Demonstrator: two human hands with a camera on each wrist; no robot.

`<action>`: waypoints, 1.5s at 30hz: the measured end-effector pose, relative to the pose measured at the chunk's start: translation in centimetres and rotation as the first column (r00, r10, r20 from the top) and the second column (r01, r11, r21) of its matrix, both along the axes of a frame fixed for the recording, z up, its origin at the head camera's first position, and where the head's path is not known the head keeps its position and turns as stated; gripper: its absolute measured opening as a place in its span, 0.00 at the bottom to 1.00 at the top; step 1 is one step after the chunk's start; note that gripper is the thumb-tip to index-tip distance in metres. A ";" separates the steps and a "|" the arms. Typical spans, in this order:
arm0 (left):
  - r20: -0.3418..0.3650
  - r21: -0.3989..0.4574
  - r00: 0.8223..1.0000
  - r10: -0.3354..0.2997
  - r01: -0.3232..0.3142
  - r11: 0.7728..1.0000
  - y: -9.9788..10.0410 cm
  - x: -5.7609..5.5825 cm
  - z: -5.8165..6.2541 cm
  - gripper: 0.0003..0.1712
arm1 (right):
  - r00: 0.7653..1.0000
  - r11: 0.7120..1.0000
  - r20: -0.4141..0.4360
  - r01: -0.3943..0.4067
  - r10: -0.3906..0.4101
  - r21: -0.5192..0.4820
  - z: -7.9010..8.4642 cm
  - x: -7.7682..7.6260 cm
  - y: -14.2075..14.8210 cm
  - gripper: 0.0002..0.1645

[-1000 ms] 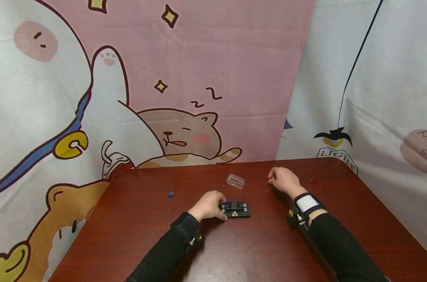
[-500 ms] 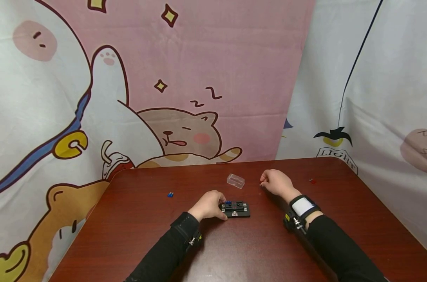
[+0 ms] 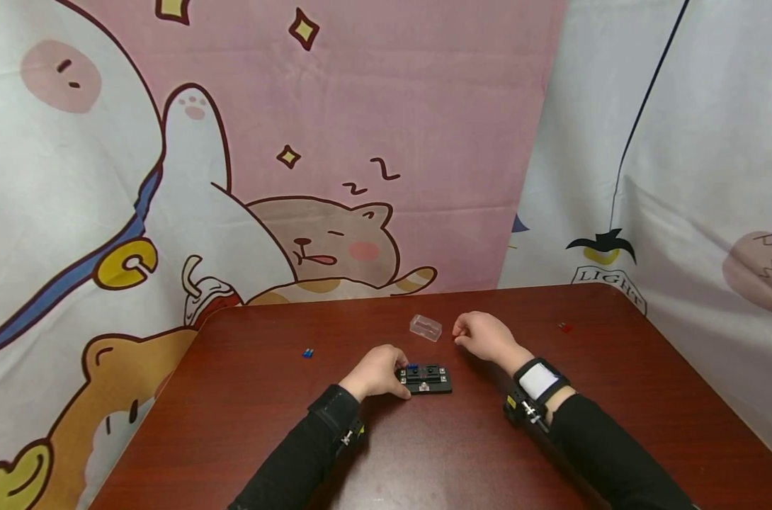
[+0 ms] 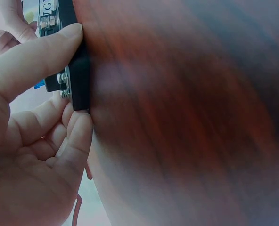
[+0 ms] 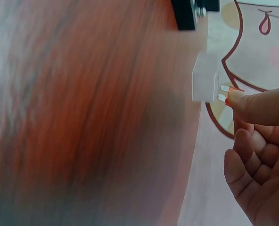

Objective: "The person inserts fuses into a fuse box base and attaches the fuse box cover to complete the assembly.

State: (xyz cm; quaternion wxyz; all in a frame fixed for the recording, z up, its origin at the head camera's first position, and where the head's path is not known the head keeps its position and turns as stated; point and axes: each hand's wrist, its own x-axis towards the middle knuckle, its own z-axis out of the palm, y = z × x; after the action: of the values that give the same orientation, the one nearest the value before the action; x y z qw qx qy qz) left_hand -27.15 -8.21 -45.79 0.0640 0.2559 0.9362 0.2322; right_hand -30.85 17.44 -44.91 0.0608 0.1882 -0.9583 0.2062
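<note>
My left hand (image 3: 375, 372) grips the left end of a black fuse block (image 3: 426, 380) on the table. In the left wrist view, the thumb lies along the block's edge and the fingertips press its end, beside silver screws (image 4: 62, 78). A bit of blue (image 4: 39, 84) shows at the block's far side. My right hand (image 3: 486, 336) pinches a small red blade fuse (image 5: 231, 89) between thumb and finger, its two metal prongs pointing away from the hand. That hand is held behind and right of the block, close to a clear plastic box (image 3: 426, 328).
Small blue fuses (image 3: 307, 353) lie on the brown table (image 3: 233, 425) to the left. Small red pieces (image 3: 565, 327) are at the far right. A printed cartoon cloth (image 3: 462, 142) hangs behind the table's back edge.
My right hand has moved left and slightly nearer, toward the fuse block, carrying the red blade fuse. The left hand and the block have stayed in place.
</note>
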 end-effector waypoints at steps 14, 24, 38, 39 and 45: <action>-0.004 0.006 1.000 0.002 -0.002 1.000 0.0 -0.2 -0.1 0.26 | 0.986 0.988 -0.055 -0.157 0.155 -0.018 0.5 1.5 -2.1 0.08; -0.002 -0.001 1.000 -0.007 0.007 1.000 -0.1 -0.3 -0.1 0.25 | 0.977 0.979 -0.069 -0.204 0.204 -0.003 0.7 2.4 -3.0 0.08; -0.003 -0.003 1.000 -0.007 0.007 1.000 0.0 -0.2 -0.1 0.25 | 0.967 0.971 -0.089 -0.236 0.238 0.036 0.1 2.9 -3.7 0.11; -0.001 -0.003 1.000 -0.003 0.003 1.000 0.0 -0.2 -0.1 0.25 | 0.967 0.971 -0.091 -0.236 0.238 0.040 0.1 2.9 -3.8 0.11; -0.002 0.004 1.000 -0.008 0.008 1.000 -0.1 -0.1 0.0 0.25 | 0.963 0.968 -0.103 -0.245 0.249 0.058 -0.1 3.0 -4.0 0.11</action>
State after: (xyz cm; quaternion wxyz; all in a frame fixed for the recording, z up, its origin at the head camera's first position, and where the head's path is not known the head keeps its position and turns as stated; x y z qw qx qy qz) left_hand -27.27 -8.27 -45.77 0.0634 0.2600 0.9348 0.2336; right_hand -27.88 13.47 -44.98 0.0828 0.3186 -0.9269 0.1801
